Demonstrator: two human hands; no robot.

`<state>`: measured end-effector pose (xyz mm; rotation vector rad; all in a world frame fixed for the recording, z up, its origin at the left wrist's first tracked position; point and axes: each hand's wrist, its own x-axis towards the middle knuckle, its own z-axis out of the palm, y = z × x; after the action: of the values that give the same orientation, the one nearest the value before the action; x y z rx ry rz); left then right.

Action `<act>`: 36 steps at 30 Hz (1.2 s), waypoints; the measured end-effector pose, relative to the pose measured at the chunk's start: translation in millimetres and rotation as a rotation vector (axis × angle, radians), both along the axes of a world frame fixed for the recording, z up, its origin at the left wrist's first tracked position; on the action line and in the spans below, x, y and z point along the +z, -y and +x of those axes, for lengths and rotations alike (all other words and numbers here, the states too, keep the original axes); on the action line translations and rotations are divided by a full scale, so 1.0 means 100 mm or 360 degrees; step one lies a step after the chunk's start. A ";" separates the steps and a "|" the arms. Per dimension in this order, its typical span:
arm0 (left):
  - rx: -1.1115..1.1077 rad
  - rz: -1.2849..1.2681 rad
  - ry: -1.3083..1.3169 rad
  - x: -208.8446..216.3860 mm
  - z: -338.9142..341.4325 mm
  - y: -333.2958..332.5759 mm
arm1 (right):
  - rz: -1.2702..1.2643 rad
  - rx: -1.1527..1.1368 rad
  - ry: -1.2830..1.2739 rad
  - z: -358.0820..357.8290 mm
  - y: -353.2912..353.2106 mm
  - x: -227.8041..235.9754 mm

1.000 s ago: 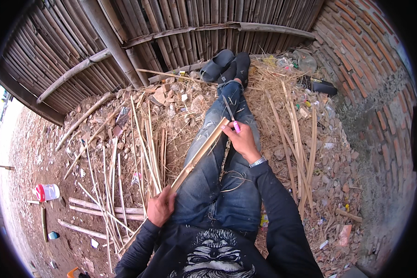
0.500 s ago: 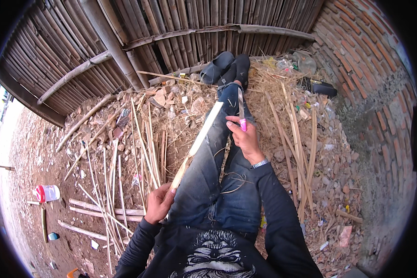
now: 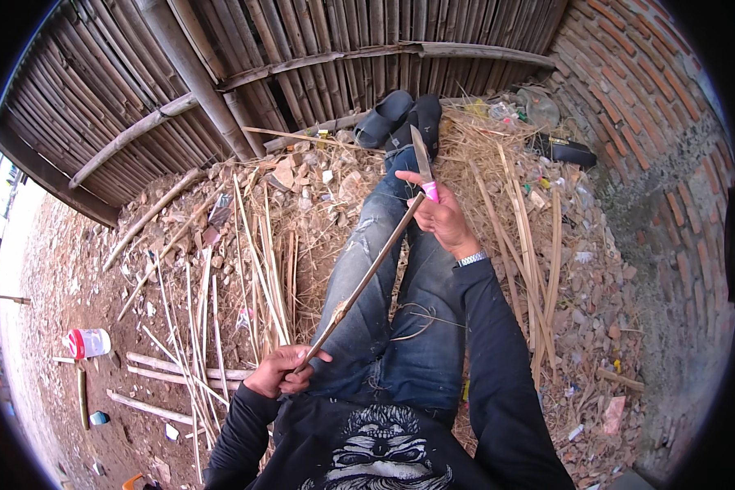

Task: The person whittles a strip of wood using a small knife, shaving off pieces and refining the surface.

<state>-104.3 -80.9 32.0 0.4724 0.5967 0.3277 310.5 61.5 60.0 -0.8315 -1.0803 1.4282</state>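
In my left hand (image 3: 284,371) I grip the near end of a split bamboo strip (image 3: 363,282), its narrow brown side facing up. The strip slants across my outstretched legs toward the far right, and its far end meets my right hand (image 3: 441,214). That hand is closed round the pink handle of a knife (image 3: 421,159), with the blade pointing away from me and the index finger stretched out beside it. Whether the right fingers also pinch the strip's tip cannot be made out. My jeans (image 3: 420,343) lie beneath both hands.
Several bamboo strips (image 3: 261,269) lie left of my legs, and more strips (image 3: 527,261) to the right. A red and white tub (image 3: 88,343) stands at the left. A bamboo wall (image 3: 343,77) closes the far side, a brick wall (image 3: 670,204) the right. Rubble and straw cover the ground.
The strip has been turned from its pale broad face to its narrow brown side and swung right, to my right hand. My right hand with the knife has moved slightly away from me.
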 end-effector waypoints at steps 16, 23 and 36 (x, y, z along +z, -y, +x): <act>0.0134 -0.0188 -0.0066 -0.06 0.04 -0.04 | 0.0366 -0.0426 0.0735 -0.39 0.25 -0.23; 0.0999 -0.0407 0.0086 -0.12 0.04 -0.17 | 0.0348 -0.0472 0.0744 -0.62 0.64 -0.29; 0.0215 0.1711 -0.1751 0.22 0.31 -0.21 | 0.0167 -0.1024 0.1359 -0.10 0.69 -0.03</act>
<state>-73.5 -59.8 53.8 1.7038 1.5225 0.4995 300.3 -7.7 57.5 -1.6026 -1.3089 0.4468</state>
